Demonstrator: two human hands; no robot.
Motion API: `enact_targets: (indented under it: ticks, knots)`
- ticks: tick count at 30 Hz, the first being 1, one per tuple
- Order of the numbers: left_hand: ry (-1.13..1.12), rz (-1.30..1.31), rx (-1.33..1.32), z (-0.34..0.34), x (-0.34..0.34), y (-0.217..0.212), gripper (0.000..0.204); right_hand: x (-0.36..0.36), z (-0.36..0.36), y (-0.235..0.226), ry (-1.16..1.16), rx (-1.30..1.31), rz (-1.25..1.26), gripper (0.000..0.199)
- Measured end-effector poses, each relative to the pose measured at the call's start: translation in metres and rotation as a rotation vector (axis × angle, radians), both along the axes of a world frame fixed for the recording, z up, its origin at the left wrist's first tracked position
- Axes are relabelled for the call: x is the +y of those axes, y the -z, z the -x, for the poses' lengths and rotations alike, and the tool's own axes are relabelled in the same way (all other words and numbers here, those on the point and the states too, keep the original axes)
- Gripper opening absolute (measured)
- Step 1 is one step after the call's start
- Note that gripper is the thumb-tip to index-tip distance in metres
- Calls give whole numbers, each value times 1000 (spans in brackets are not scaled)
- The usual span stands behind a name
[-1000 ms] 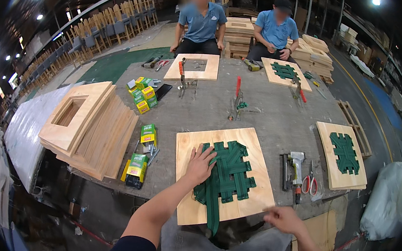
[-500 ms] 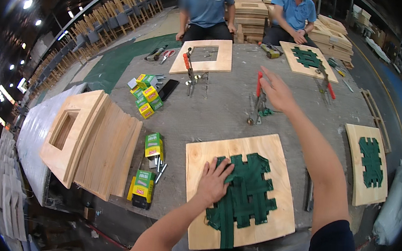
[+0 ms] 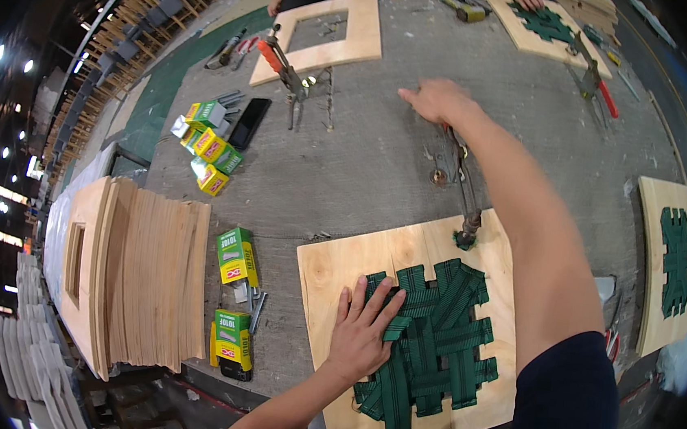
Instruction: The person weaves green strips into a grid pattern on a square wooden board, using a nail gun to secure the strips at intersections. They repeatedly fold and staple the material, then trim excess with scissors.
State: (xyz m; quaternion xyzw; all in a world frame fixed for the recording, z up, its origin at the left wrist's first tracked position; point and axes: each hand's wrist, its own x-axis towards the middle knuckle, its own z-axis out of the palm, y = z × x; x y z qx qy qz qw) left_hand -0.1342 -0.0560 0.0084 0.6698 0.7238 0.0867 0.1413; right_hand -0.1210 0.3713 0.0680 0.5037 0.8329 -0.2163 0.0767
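A square wooden panel (image 3: 328, 264) lies in front of me at a slant, with woven green webbing straps (image 3: 430, 345) over an opening in it. My left hand (image 3: 361, 334) rests flat on the panel and the straps' left edge, fingers spread. Beyond the panel stands a metal toggle clamp (image 3: 460, 163), its dark tip pressed on the panel's far edge with a scrap of green under it. My right hand (image 3: 441, 102) is closed over the top of the clamp's red handle, most of which it hides.
Left of the panel are green-yellow staple boxes (image 3: 238, 256), a black phone (image 3: 249, 123) and a stack of wooden frames (image 3: 155, 271). Across the table, two people sit near a bare frame (image 3: 316, 58) and a strapped panel (image 3: 531, 31). Another strapped panel (image 3: 658, 242) leans at right.
My right hand has gone from open beside the red handle to closed over it. The clamp's tip has come down onto the panel's far edge. The view has tilted down.
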Motion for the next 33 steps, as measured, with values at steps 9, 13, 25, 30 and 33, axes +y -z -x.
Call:
enact_targets:
  ticks: [9, 13, 25, 30, 33]
  knots:
    - [82, -153, -32, 4, 4, -3, 70, 9, -66, 18, 20, 578, 59, 77]
    - [-20, -165, -50, 1, -5, 6, 61, -107, -147, 22, 114, 965, -158, 55]
    - [-39, -364, -52, -8, -11, 2, 40, -518, -328, 48, 77, 637, -368, 41]
    - [-275, -435, -478, -42, -70, -16, 37, -515, -343, 46, 30, 676, -395, 38]
    - [-392, -368, -808, -84, -157, -25, 35, -525, -370, 42, 39, 712, -341, 34]
